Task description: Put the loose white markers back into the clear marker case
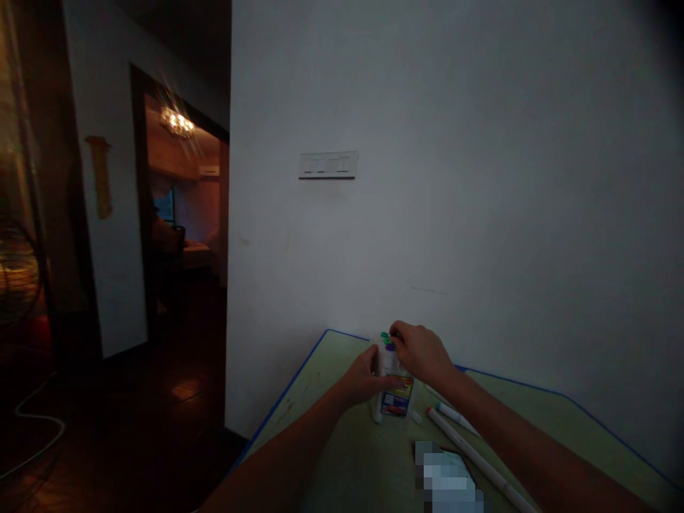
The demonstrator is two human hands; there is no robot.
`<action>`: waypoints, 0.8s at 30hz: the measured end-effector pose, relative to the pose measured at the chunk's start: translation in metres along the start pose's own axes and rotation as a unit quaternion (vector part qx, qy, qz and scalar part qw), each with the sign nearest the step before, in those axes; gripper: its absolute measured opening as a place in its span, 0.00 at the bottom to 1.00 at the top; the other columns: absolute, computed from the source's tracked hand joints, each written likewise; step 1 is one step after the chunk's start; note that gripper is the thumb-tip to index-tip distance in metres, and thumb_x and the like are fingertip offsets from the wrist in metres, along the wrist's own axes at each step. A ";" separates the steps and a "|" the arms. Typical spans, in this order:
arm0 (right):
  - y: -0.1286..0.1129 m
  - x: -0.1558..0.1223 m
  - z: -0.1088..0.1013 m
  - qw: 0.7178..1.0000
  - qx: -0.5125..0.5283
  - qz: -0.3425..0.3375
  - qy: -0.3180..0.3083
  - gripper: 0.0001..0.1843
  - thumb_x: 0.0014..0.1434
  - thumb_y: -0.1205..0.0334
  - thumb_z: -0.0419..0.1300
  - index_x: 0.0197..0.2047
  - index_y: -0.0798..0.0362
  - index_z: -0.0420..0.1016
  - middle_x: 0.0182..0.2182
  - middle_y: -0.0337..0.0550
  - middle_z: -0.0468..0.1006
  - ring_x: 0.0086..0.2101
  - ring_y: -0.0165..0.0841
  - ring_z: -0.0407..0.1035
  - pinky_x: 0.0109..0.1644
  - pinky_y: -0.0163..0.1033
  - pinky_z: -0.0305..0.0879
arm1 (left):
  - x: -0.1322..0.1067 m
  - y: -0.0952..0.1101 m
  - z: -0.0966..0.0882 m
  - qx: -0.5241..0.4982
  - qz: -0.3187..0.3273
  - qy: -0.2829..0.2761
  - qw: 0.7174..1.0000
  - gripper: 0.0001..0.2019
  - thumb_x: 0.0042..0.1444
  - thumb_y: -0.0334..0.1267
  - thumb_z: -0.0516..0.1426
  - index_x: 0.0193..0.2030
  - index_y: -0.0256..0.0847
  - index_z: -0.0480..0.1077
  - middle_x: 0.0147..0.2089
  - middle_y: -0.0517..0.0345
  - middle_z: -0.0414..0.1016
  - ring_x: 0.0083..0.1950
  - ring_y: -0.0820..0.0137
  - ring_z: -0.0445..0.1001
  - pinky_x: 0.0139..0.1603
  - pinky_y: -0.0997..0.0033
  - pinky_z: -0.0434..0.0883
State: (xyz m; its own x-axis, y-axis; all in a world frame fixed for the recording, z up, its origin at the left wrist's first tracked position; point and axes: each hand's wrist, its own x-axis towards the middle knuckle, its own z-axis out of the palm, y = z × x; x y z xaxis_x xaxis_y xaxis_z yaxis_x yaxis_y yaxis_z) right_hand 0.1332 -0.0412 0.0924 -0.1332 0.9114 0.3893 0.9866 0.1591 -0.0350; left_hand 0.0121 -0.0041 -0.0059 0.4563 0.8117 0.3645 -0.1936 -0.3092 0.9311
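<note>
My left hand (360,379) is wrapped round a clear case of markers (396,406) with a colourful printed label, standing upright on the table. White markers with green caps (385,337) and one with a purple cap (390,348) stick up at its top. At the case's upper right, my right hand (420,348) has its fingers curled in a pinch beside the caps; what it grips is hidden. Right of the case lie a long white marker-like stick with an orange-red end (459,442) and a marker with a light blue end (454,415).
The pale green table (299,406) has a blue edge and stands against a white wall (454,178). A blurred-out flat object (449,477) lies near the front. A switch panel (328,165) is on the wall. At left, a doorway shows a lit room; a white cable (45,420) crosses the floor.
</note>
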 end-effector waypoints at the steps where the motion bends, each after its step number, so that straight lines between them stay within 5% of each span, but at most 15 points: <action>1: 0.000 0.000 0.000 1.000 0.000 0.001 0.000 0.12 0.59 0.62 0.50 0.41 0.52 0.74 0.36 0.48 0.80 0.38 0.37 0.73 0.35 0.37 0.56 | 0.000 0.000 0.000 0.000 0.001 0.000 1.000 0.31 0.32 0.44 0.69 0.43 0.35 0.65 0.39 0.55 0.71 0.38 0.67 0.69 0.40 0.67 0.66; 24: -0.003 -0.002 -0.004 1.000 -0.022 0.005 -0.010 0.12 0.60 0.63 0.48 0.41 0.53 0.72 0.36 0.49 0.79 0.38 0.39 0.73 0.33 0.38 0.54 | -0.001 0.004 0.002 -0.011 -0.008 -0.003 1.000 0.29 0.32 0.41 0.69 0.42 0.35 0.65 0.39 0.55 0.71 0.38 0.67 0.70 0.39 0.68 0.65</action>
State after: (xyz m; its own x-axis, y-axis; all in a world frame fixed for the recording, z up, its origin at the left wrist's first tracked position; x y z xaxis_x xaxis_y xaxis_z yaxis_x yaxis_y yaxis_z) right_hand 0.1313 -0.0447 0.0952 -0.1239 0.9207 0.3700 0.9912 0.1326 0.0020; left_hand 0.0126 -0.0072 -0.0025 0.4646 0.8135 0.3499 -0.2060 -0.2849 0.9361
